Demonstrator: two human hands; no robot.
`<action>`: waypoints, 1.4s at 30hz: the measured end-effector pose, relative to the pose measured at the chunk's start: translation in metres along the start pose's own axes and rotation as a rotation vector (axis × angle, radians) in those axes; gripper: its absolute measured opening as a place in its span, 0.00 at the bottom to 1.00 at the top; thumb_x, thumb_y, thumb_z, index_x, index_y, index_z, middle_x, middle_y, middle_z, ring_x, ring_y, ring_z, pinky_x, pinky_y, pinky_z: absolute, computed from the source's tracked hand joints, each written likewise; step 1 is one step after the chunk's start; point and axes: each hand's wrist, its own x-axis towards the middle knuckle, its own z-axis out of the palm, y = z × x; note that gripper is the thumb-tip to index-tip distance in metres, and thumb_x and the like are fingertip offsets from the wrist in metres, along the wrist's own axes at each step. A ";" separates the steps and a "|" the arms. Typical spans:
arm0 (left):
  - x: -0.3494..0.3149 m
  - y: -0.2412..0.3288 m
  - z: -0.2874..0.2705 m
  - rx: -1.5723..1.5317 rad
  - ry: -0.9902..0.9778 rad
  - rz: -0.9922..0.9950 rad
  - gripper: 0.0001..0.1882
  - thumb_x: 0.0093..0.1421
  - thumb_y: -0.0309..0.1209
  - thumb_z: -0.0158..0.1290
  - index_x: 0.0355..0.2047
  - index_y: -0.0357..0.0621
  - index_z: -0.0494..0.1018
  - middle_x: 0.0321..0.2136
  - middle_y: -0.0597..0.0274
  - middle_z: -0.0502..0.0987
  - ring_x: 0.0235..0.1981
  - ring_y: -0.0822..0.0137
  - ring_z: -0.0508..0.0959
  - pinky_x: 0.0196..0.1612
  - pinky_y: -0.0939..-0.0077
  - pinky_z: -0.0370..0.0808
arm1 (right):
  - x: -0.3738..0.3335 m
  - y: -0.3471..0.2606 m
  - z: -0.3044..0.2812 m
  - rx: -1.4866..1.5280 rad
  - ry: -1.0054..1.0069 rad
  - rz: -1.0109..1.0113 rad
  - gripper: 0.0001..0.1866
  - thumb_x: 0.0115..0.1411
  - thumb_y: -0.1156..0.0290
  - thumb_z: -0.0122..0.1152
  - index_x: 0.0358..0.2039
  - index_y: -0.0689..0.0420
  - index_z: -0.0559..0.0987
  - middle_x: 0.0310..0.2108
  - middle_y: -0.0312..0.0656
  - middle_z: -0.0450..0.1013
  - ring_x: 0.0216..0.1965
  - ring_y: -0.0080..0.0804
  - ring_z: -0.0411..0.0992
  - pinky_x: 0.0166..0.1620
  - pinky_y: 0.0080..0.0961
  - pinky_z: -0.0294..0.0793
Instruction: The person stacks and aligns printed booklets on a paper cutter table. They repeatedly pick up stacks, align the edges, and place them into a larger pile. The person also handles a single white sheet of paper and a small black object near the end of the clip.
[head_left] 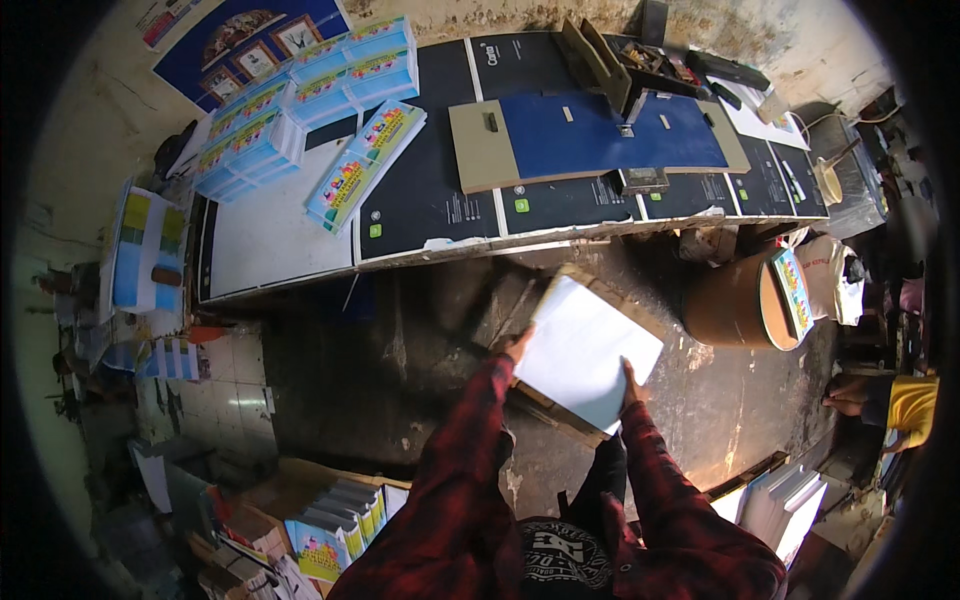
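A white sheet or stack of paper (585,350) lies tilted in front of me, over the floor. Beneath it a brown board-like edge (645,318) shows; whether this is cardboard or wood I cannot tell. My left hand (518,346) grips the paper's left edge. On the opposite edge sits my right hand (633,388), a finger or thumb pointing up along the top surface and the rest mostly hidden at the side. How thick the paper is does not show.
Beyond my hands runs a long dark worktable (430,190). Stacked colourful booklets (250,150) and a blue-and-beige hinged board jig (600,135) stand on it. A brown drum (730,305) is right of the paper. Boxed booklets (340,525) lie lower left; another person (905,410) is far right.
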 end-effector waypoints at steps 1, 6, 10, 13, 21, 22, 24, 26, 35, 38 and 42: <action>0.002 -0.010 -0.022 -0.098 -0.107 -0.018 0.47 0.47 0.77 0.38 0.26 0.38 0.79 0.24 0.51 0.79 0.29 0.61 0.78 0.32 0.62 0.72 | -0.002 0.008 0.015 -0.077 0.006 -0.049 0.47 0.40 0.43 0.73 0.51 0.69 0.71 0.46 0.47 0.72 0.43 0.35 0.72 0.46 0.32 0.72; 0.061 -0.154 -0.102 -0.490 0.066 -0.063 0.42 0.49 0.67 0.52 0.44 0.36 0.77 0.46 0.53 0.77 0.49 0.60 0.74 0.54 0.68 0.67 | -0.080 -0.044 0.132 -0.150 -0.275 -0.205 0.47 0.39 0.38 0.70 0.41 0.73 0.75 0.37 0.53 0.76 0.36 0.38 0.75 0.41 0.33 0.74; 0.061 -0.198 -0.184 -0.180 0.093 -0.195 0.51 0.50 0.73 0.42 0.51 0.32 0.70 0.52 0.41 0.70 0.57 0.48 0.67 0.60 0.62 0.60 | -0.110 -0.072 0.197 -0.310 -0.558 -0.044 0.53 0.37 0.33 0.69 0.45 0.74 0.73 0.41 0.58 0.74 0.41 0.39 0.75 0.43 0.33 0.75; 0.073 -0.265 -0.223 -0.391 0.102 -0.172 0.45 0.56 0.69 0.38 0.53 0.39 0.70 0.51 0.48 0.73 0.53 0.53 0.71 0.55 0.64 0.66 | -0.123 -0.056 0.243 -0.351 -0.658 -0.144 0.52 0.40 0.36 0.70 0.50 0.73 0.69 0.43 0.52 0.74 0.42 0.38 0.74 0.43 0.30 0.75; -0.005 -0.225 -0.272 -0.998 -0.060 -0.299 0.53 0.51 0.74 0.37 0.62 0.40 0.58 0.60 0.54 0.63 0.61 0.54 0.61 0.63 0.54 0.55 | -0.076 -0.049 0.154 -0.372 -0.318 -0.407 0.36 0.49 0.50 0.68 0.53 0.59 0.71 0.39 0.48 0.78 0.43 0.38 0.76 0.46 0.32 0.73; -0.027 -0.209 -0.278 -0.977 -0.063 -0.251 0.51 0.53 0.72 0.39 0.62 0.41 0.57 0.60 0.55 0.63 0.61 0.55 0.61 0.63 0.53 0.54 | -0.060 -0.064 0.125 -0.356 -0.189 -0.502 0.28 0.51 0.59 0.66 0.51 0.58 0.72 0.38 0.45 0.78 0.39 0.36 0.77 0.42 0.31 0.75; -0.067 -0.201 -0.279 -0.909 0.187 -0.293 0.45 0.58 0.66 0.40 0.62 0.43 0.58 0.60 0.55 0.63 0.61 0.55 0.61 0.63 0.54 0.55 | -0.024 -0.120 0.091 -0.207 0.052 -0.714 0.19 0.55 0.71 0.58 0.48 0.58 0.71 0.32 0.41 0.76 0.30 0.29 0.74 0.36 0.26 0.74; -0.104 -0.213 -0.266 -0.935 0.364 -0.359 0.39 0.62 0.60 0.39 0.64 0.45 0.55 0.62 0.55 0.60 0.63 0.56 0.59 0.62 0.53 0.55 | -0.029 -0.239 0.076 -0.068 0.259 -1.086 0.22 0.55 0.67 0.63 0.49 0.62 0.71 0.32 0.48 0.73 0.32 0.37 0.73 0.38 0.30 0.72; -0.081 0.009 -0.154 -0.974 0.518 -0.430 0.34 0.61 0.58 0.41 0.59 0.47 0.59 0.54 0.60 0.64 0.53 0.60 0.62 0.52 0.59 0.58 | 0.206 -0.724 0.186 -0.070 0.291 -1.407 0.45 0.46 0.49 0.70 0.56 0.64 0.62 0.48 0.56 0.68 0.50 0.48 0.68 0.52 0.37 0.69; -0.107 0.067 -0.126 -0.945 0.584 -0.526 0.33 0.61 0.58 0.42 0.57 0.48 0.61 0.51 0.61 0.65 0.50 0.62 0.63 0.49 0.61 0.58 | 0.246 -0.781 0.254 -0.390 0.182 -0.982 0.54 0.41 0.44 0.72 0.59 0.64 0.57 0.54 0.57 0.62 0.56 0.52 0.63 0.55 0.41 0.66; -0.128 0.142 -0.096 -0.967 0.632 -0.620 0.31 0.61 0.57 0.43 0.55 0.49 0.62 0.48 0.63 0.67 0.46 0.64 0.64 0.45 0.64 0.59 | 0.267 -0.821 0.298 -0.430 0.096 -0.778 0.58 0.37 0.45 0.74 0.60 0.61 0.54 0.57 0.53 0.60 0.59 0.48 0.60 0.58 0.46 0.62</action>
